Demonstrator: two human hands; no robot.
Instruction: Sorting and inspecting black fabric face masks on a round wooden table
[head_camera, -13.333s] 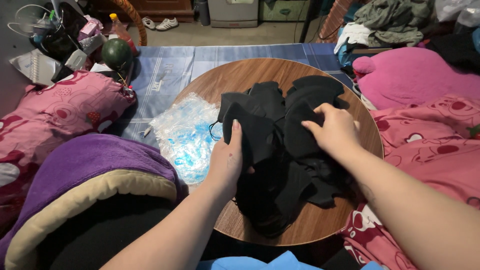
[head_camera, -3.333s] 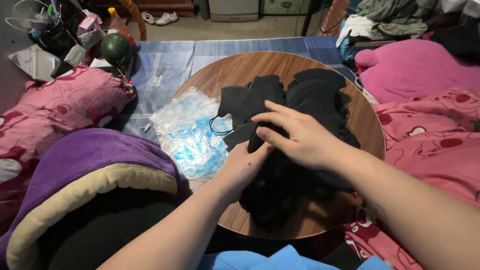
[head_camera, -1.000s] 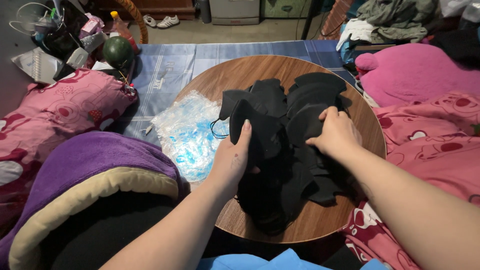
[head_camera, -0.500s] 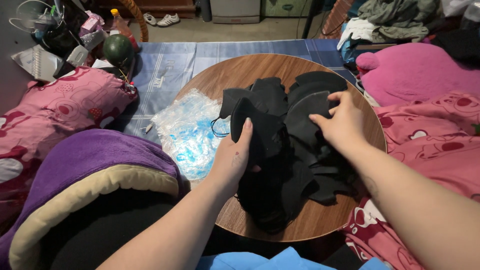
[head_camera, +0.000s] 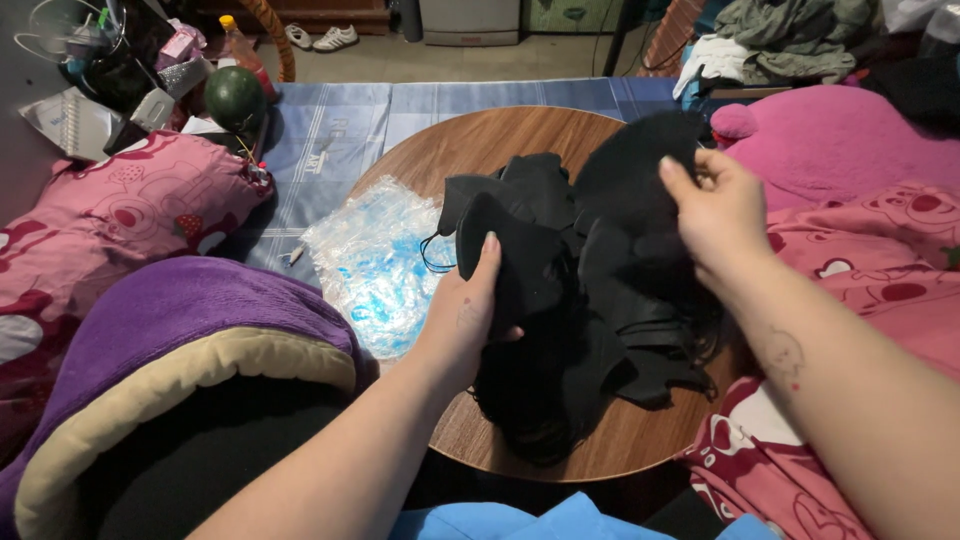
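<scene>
A heap of black fabric pieces (head_camera: 590, 310) lies on a round wooden table (head_camera: 480, 140). My left hand (head_camera: 470, 315) presses flat on the left part of the heap, fingers on a folded black piece (head_camera: 505, 250). My right hand (head_camera: 715, 215) has pinched one black piece (head_camera: 630, 175) at its upper right edge and lifts it off the heap. Thin black loops hang from the pieces at the left edge of the heap.
A crinkled clear plastic bag with blue print (head_camera: 375, 260) lies on the table's left edge. A purple and cream cushion (head_camera: 170, 370) sits near left, pink bedding (head_camera: 120, 210) left and right, a blue mat (head_camera: 350, 125) beyond, and clutter with a green ball (head_camera: 233, 97) far left.
My right hand has risen and drawn back to the right, pulling one black piece up off the heap. My left hand stays pressed on the heap.
</scene>
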